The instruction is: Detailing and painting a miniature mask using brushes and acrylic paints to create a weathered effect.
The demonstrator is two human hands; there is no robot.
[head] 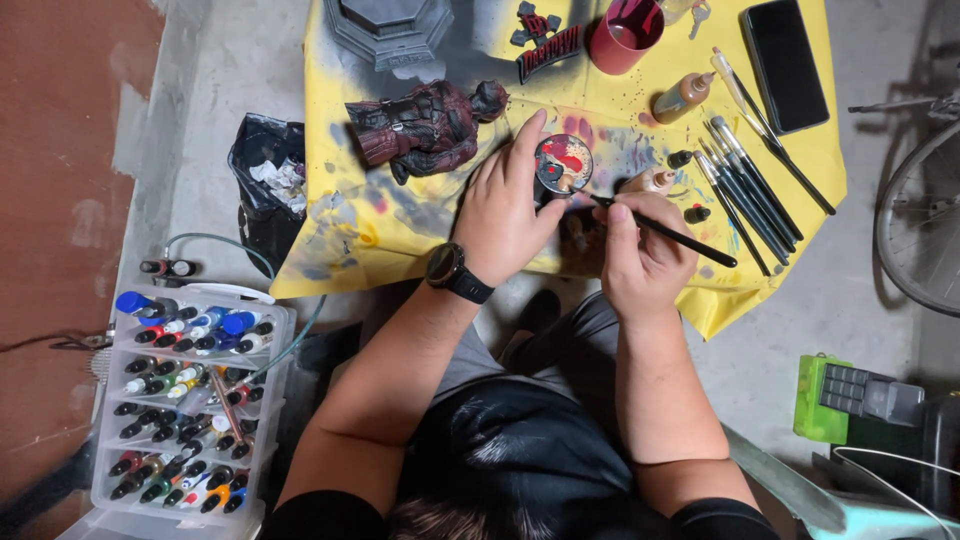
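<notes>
My left hand [505, 210], with a black watch on its wrist, grips a small round piece [563, 163] painted red, white and dark, held over the yellow cloth [340, 250]. My right hand [640, 250] holds a thin black paintbrush [665, 232] whose tip points toward that piece. A dark red and black figure [425, 125] lies on the cloth just left of my left hand. Small dropper bottles [660, 180] stand close to my right hand.
A clear rack of several paint bottles [190, 400] sits at lower left. Several brushes [745, 180], a red cup [625, 35], a black phone [785, 62], a grey base [390, 28] and a black bag [265, 175] surround the cloth. A bicycle wheel [915, 220] is at right.
</notes>
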